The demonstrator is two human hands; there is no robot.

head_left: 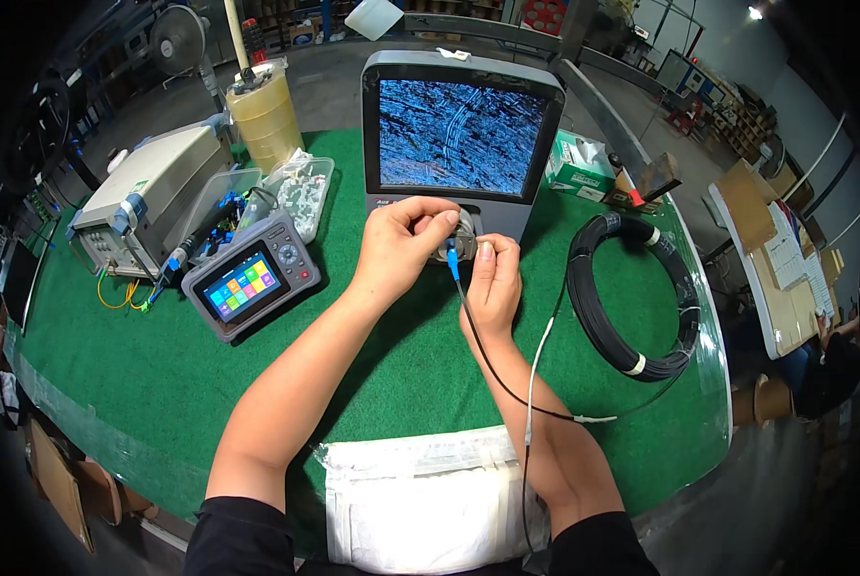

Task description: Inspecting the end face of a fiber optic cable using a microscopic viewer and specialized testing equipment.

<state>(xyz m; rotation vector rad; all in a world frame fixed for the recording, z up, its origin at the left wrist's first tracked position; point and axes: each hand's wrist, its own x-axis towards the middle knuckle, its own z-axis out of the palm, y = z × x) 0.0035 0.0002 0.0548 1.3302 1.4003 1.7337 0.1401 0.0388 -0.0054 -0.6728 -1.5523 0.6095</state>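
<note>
My left hand (pixel 403 242) grips the round metal knob (pixel 465 233) at the base of a grey inspection microscope with a screen (pixel 461 134). The screen shows a blue, streaked magnified picture. My right hand (pixel 492 280) pinches a small blue fiber connector (pixel 453 259) and holds it at the knob's port. A thin black cable (pixel 492 370) runs from the connector down across the green mat (pixel 161 365), over my right forearm. It leads toward a coil of black cable (pixel 632 288) on the right.
A handheld grey tester with a colourful screen (pixel 250 278) lies to the left. Behind it stand a beige instrument box (pixel 147 192), clear plastic boxes of parts (pixel 300 187) and a big roll of tape (pixel 267 113). A green tissue box (pixel 579 163) sits at the right. White padding (pixel 430 499) covers the near edge.
</note>
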